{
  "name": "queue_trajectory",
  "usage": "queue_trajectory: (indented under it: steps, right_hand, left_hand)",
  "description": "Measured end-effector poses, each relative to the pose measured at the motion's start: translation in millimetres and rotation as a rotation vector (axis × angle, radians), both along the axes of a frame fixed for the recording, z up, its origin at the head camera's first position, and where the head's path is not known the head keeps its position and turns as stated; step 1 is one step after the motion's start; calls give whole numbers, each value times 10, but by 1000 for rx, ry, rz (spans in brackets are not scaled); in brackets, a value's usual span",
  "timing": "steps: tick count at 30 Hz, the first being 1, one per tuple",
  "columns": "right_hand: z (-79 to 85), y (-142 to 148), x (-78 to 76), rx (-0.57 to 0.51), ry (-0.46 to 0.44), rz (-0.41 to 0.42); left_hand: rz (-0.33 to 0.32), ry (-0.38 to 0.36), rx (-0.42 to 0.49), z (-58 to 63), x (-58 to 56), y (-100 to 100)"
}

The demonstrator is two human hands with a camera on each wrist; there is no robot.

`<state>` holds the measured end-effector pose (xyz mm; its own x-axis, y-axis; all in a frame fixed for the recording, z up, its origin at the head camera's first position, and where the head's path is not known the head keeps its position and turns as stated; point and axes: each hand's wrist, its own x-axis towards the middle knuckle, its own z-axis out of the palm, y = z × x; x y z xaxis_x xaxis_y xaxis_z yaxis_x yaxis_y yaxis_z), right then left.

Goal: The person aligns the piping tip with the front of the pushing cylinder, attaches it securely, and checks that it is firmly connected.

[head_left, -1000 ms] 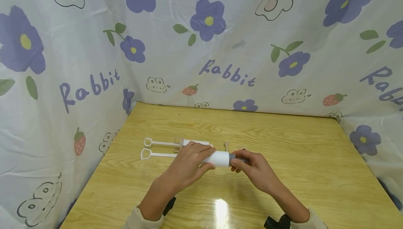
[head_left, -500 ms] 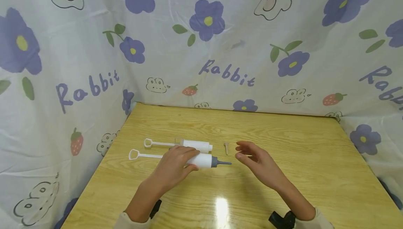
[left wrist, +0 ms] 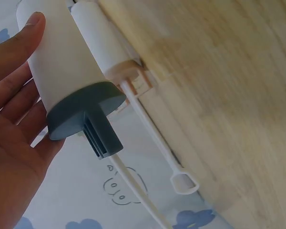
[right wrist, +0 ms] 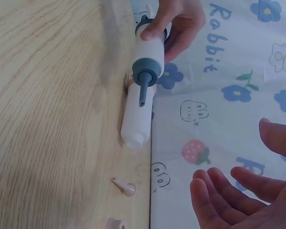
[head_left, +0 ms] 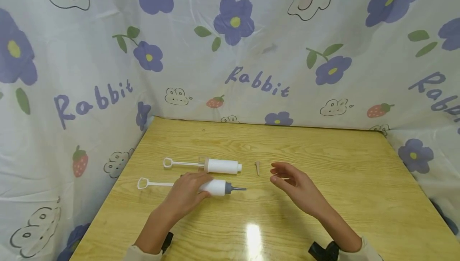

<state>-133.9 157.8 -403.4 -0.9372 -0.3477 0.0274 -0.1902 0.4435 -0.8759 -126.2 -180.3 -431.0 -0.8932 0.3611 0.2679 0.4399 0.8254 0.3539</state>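
Observation:
In the head view my left hand (head_left: 185, 193) holds a white syringe (head_left: 217, 188) with a grey nozzle (head_left: 235, 188) pointing right. Its white plunger rod with a loop handle (head_left: 143, 183) is drawn out to the left. The left wrist view shows thumb and fingers wrapped round the white barrel (left wrist: 62, 57), near its dark grey end cap (left wrist: 86, 107). Behind it, a second white syringe (head_left: 223, 166) with a beige collar lies on the table. My right hand (head_left: 296, 187) hovers with fingers loosely bent, holding nothing, right of a small beige nozzle (head_left: 257, 168).
A wooden table (head_left: 323, 157) carries everything. In the right wrist view a beige ring-like piece (right wrist: 116, 223) lies close to the small nozzle, cut off by the frame edge. A patterned curtain (head_left: 201, 65) hangs along the back and left sides.
My right hand has let go of the grey nozzle and drawn slightly right. My left hand has carried the syringe left and a little nearer, uncovering the second syringe.

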Motion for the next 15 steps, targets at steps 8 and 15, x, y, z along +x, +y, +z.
queue_trajectory:
  steps: [8, 15]
  right_hand:
    - [-39, 23, -2, 2, 16, 3]
    - [-43, 48, 1, -8, 11, 8]
  left_hand:
    - [10, -27, 4, -59, -17, -12]
    - [26, -73, 9, -103, -36, -16]
